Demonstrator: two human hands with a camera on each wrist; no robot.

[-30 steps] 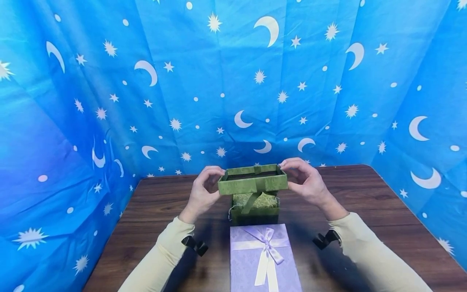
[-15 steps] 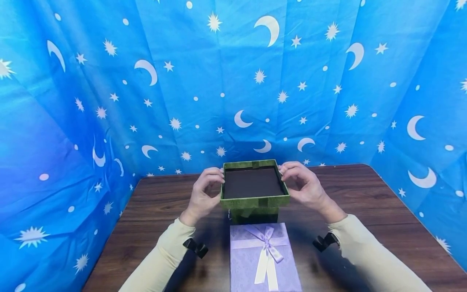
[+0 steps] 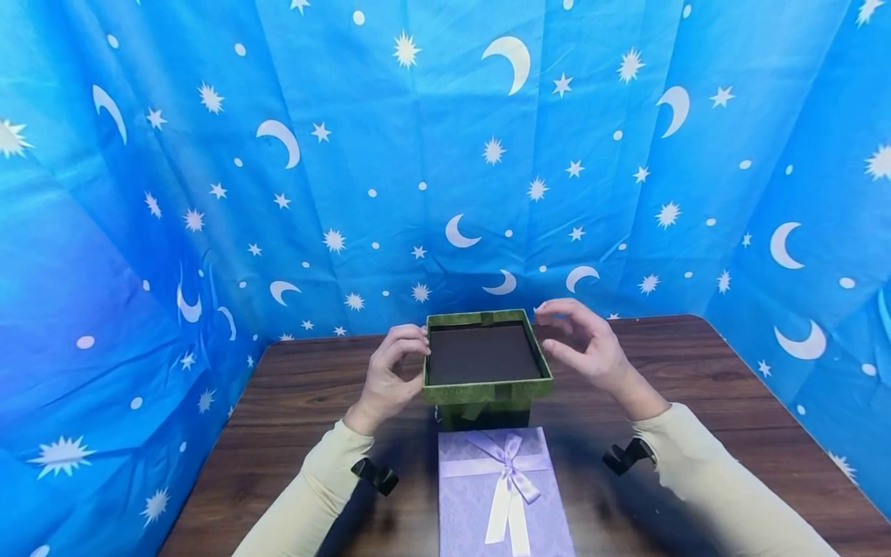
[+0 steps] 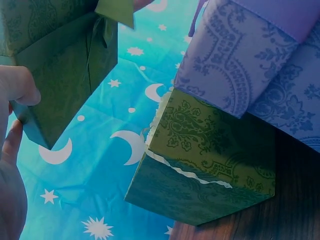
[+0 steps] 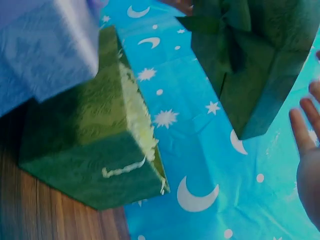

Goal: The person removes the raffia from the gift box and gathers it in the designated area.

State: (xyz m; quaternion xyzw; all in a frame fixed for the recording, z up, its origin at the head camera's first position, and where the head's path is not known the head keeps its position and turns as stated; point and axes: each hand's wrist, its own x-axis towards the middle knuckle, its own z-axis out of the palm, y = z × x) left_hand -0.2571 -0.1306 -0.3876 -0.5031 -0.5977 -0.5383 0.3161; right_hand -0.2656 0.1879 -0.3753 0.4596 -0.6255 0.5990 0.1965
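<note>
My left hand [image 3: 390, 375] pinches the left side of a green box lid [image 3: 487, 393], thumb below and fingers at the rim. The lid is upside down, its dark inside facing up in the head view. Below it stands the green box [image 4: 215, 145], stuffed with pale shredded filling [image 5: 137, 112], some strands hanging over its side. A green ribbon bow [image 5: 230, 35] hangs from the lid's underside, above the box. Beside the lid's right edge, my right hand [image 3: 588, 348] is apart from it, fingers loosely bent and holding nothing.
A lavender gift box [image 3: 466, 503] with a ribbon bow [image 3: 511, 464] lies in front of the green box, close to it. The brown wooden table [image 3: 292, 433] backs onto a blue star-and-moon cloth [image 3: 390, 155].
The lid has tipped from nearly edge-on to showing its inside, hiding the box's filling in the head view. My right hand has let go of it and drawn slightly right.
</note>
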